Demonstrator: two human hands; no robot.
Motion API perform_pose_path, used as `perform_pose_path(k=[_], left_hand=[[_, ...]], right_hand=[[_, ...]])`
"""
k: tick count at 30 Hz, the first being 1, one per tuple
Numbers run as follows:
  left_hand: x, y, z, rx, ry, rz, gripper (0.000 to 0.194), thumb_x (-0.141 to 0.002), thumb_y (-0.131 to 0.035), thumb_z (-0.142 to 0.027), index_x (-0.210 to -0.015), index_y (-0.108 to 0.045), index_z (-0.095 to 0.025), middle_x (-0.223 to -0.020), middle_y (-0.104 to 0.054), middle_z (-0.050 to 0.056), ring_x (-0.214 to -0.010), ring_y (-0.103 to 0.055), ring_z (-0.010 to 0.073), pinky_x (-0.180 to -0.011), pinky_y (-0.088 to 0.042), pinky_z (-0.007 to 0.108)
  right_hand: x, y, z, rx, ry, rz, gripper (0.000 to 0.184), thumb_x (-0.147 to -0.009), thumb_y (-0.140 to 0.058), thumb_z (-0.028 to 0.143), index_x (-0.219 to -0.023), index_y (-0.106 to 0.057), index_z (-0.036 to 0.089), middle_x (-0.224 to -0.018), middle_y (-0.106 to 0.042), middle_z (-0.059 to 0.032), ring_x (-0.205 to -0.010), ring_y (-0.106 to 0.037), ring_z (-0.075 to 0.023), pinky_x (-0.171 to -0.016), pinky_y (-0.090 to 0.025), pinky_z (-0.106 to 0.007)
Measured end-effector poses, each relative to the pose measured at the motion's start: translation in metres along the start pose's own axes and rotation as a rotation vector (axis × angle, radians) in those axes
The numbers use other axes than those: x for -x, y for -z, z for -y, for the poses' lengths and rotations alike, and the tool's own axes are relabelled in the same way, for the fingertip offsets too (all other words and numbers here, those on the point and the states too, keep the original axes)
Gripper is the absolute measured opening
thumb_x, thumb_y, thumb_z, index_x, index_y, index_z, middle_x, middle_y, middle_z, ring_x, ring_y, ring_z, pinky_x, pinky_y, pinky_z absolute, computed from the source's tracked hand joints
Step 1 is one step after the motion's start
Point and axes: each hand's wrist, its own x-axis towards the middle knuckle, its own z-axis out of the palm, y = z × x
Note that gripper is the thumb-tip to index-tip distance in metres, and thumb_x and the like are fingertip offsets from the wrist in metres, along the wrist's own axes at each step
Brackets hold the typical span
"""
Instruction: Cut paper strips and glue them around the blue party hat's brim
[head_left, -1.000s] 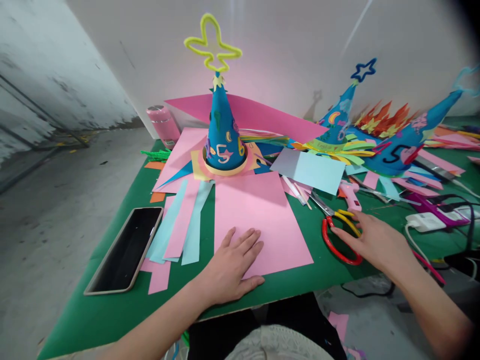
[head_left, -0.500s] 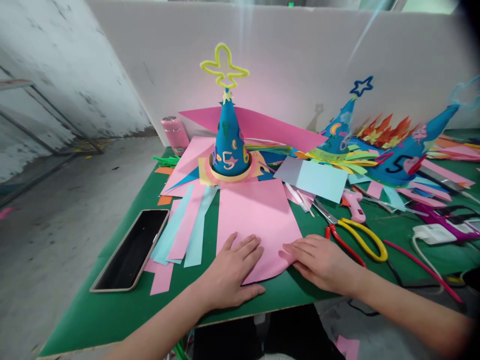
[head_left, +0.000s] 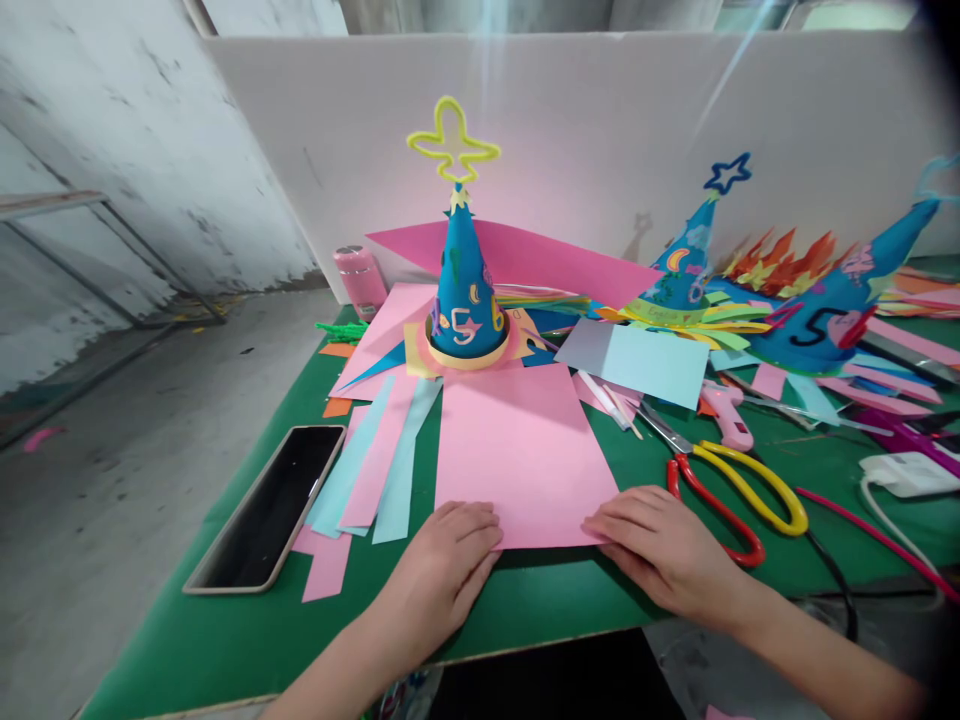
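Observation:
A sheet of pink paper [head_left: 525, 450] lies flat on the green table in front of me, its far end at the base of a blue cone hat [head_left: 461, 285] with a yellow butterfly-shaped wire on top. At the sheet's near left corner, my left hand [head_left: 450, 570] has its fingers together, closed over the edge. My right hand [head_left: 660, 545] pinches the near right corner between thumb and fingers. Just beyond that hand rest scissors [head_left: 679, 443] with one red and one yellow handle. Both thumbs are largely hidden.
A phone [head_left: 270, 510] and pink and light-blue paper strips [head_left: 375, 460] lie to the left. Rightward are a light-blue card [head_left: 637, 358], a pink glue gun [head_left: 727, 415], a white plug [head_left: 904, 474] and two more cone hats [head_left: 686, 260]. A pink bottle [head_left: 360, 280] stands behind.
My left hand has gone from spread flat on the pink paper to closed at its near left corner. The near right corner, curled up before, now lies flatter.

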Motion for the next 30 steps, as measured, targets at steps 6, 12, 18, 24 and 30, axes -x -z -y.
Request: perform_pose_path(k=[6, 12, 18, 24, 30], left_hand=[[0.006, 0.006, -0.001, 0.081, 0.087, -0.034, 0.024, -0.091, -0.041, -0.018, -0.093, -0.065, -0.016, -0.095, -0.067, 0.009, -0.092, -0.062, 0.0183, -0.081, -0.053, 0.030], [0.002, 0.016, -0.001, 0.141, 0.280, 0.041, 0.030, -0.092, -0.039, -0.025, -0.073, -0.062, -0.019, -0.069, -0.062, 0.002, -0.069, -0.059, 0.0160, -0.064, -0.049, 0.028], [0.008, 0.007, 0.004, -0.351, 0.349, -0.066, 0.030, -0.092, -0.038, -0.027, -0.103, -0.063, -0.014, -0.084, -0.067, 0.011, -0.078, -0.062, 0.0261, -0.066, -0.047, 0.040], [-0.004, -0.010, -0.029, -0.459, -0.175, 0.033, 0.037, -0.092, -0.039, -0.027, -0.126, -0.051, -0.019, -0.137, -0.047, 0.006, -0.132, -0.032, 0.0248, -0.111, -0.005, 0.046], [-0.006, -0.027, -0.037, -0.367, -0.126, 0.292, 0.069, -0.091, -0.025, -0.060, -0.136, -0.040, -0.010, -0.143, -0.038, 0.013, -0.133, -0.030, 0.0291, -0.110, 0.002, 0.048]], right_hand=[[0.001, 0.002, -0.001, -0.144, -0.119, 0.040, 0.016, -0.091, -0.048, 0.023, -0.095, -0.063, 0.022, -0.092, -0.067, -0.0054, -0.084, -0.060, -0.0170, -0.075, -0.043, -0.032], [-0.010, 0.010, -0.003, -0.368, -0.375, 0.126, 0.029, -0.093, -0.042, 0.035, -0.074, -0.058, 0.021, -0.071, -0.062, -0.0012, -0.066, -0.057, -0.0139, -0.064, -0.043, -0.027], [-0.022, 0.007, -0.005, -0.301, -0.552, 0.188, 0.035, -0.091, -0.038, 0.045, -0.069, -0.053, 0.021, -0.060, -0.054, 0.0013, -0.057, -0.051, -0.0142, -0.053, -0.039, -0.025], [-0.021, 0.004, -0.007, -0.315, -0.541, 0.211, 0.035, -0.091, -0.040, 0.044, -0.070, -0.056, 0.022, -0.062, -0.058, 0.0009, -0.059, -0.054, -0.0145, -0.056, -0.041, -0.025], [-0.022, 0.005, -0.006, -0.346, -0.585, 0.226, 0.030, -0.090, -0.043, 0.043, -0.075, -0.059, 0.023, -0.068, -0.063, 0.0005, -0.064, -0.058, -0.0155, -0.059, -0.045, -0.026]])
